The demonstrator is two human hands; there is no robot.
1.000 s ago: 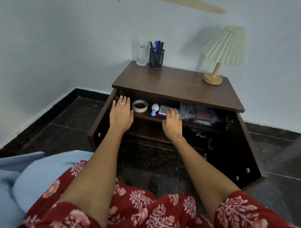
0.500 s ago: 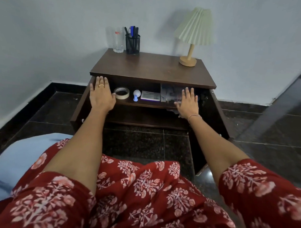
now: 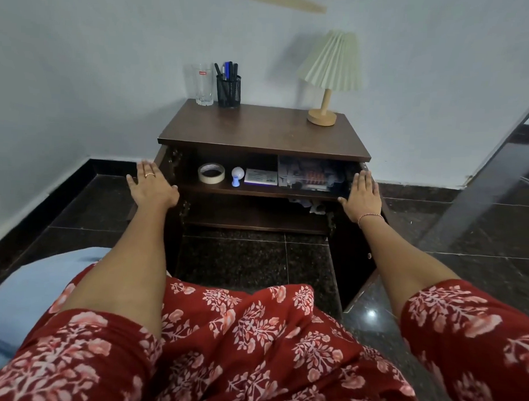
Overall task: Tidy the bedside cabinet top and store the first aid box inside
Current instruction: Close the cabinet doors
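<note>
First aid box [image 3: 312, 178] is sitting inside the cabinet [image 3: 259, 131], at the three o'clock end of its upper shelf [image 3: 257, 189]. Both hands are lying flat, fingers straight, gripping nothing: left hand [image 3: 151, 186] pressing the left door [image 3: 166, 162] at nine o'clock, right hand [image 3: 362, 197] pressing the right door [image 3: 354, 263]. Swinging both doors shut risks nipping fingers, or jamming on the box if it is overhanging.

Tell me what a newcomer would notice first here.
The left hand and right hand lie flat at either side of the open cabinet. Between them, its upper shelf holds a clear first aid box at right and a tape roll at left. On top stand a lamp at right, a glass and pen holder at back left.
</note>
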